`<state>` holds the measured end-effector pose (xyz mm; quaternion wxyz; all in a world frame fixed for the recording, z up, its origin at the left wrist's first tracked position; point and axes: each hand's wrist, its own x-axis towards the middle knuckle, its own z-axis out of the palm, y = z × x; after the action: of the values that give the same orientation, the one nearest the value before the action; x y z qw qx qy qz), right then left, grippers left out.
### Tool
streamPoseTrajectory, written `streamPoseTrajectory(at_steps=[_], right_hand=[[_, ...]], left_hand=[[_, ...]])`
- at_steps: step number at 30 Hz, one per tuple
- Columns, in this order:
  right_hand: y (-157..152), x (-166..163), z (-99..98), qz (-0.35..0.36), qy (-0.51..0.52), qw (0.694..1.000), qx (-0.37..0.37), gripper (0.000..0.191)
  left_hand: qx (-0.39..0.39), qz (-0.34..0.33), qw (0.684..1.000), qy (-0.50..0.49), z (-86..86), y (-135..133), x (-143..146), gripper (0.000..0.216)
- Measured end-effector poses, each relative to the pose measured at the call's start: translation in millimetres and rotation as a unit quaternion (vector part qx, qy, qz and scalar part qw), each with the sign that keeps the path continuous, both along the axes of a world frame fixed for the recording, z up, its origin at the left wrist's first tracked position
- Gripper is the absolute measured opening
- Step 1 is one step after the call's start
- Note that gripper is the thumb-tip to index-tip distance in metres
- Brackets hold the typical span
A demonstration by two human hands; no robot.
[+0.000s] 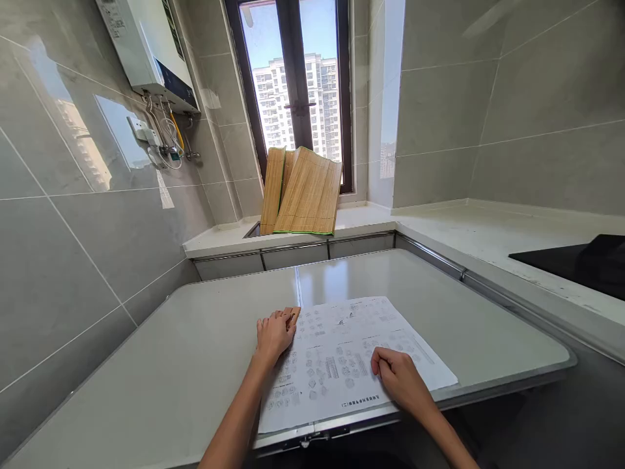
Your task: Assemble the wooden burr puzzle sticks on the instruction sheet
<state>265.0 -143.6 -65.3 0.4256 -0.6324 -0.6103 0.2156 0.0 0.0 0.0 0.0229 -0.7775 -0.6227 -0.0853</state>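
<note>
A large white printed sheet (336, 355) lies on the pale table, covered with rows of small figures and some lines of print. At its upper left edge, my left hand (274, 335) has its fingers bent over a flat brown wooden piece (294, 314). Most of that piece is hidden under the hand, so its full shape cannot be made out. My right hand (396, 374) rests on the right part of the sheet, curled into a loose fist. Its inner side faces away from view, and whatever it may hold is hidden.
The folding table (195, 352) has a seam down its middle and a metal latch (305, 443) at the near edge. Behind it runs a white counter (439, 225) with a folded bamboo mat (312, 192) by the window. A black cooktop (576, 264) sits at right.
</note>
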Motion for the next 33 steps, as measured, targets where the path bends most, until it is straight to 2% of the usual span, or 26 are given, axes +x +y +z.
streamPoseTrajectory(at_steps=[5, 10, 17, 33], right_hand=[[0, 0, -0.3, 0.000, -0.001, 1.000, -0.002, 0.025], [0, 0, -0.1, 0.001, -0.003, 1.000, -0.006, 0.025], [-1, -1, 1.2, 0.002, -0.007, 1.000, -0.005, 0.025], [-3, -2, 2.2, 0.004, -0.011, 1.000, -0.005, 0.026]], left_hand=[[0.002, -0.044, 0.999, -0.016, -0.6, -2, 5, 0.027], [0.001, -0.056, 0.998, -0.033, -5.9, -4, 11, 0.030], [0.007, -0.094, 0.994, -0.059, -13.9, -10, 16, 0.040], [0.000, -0.194, 0.976, -0.101, -9.9, -60, 31, 0.049]])
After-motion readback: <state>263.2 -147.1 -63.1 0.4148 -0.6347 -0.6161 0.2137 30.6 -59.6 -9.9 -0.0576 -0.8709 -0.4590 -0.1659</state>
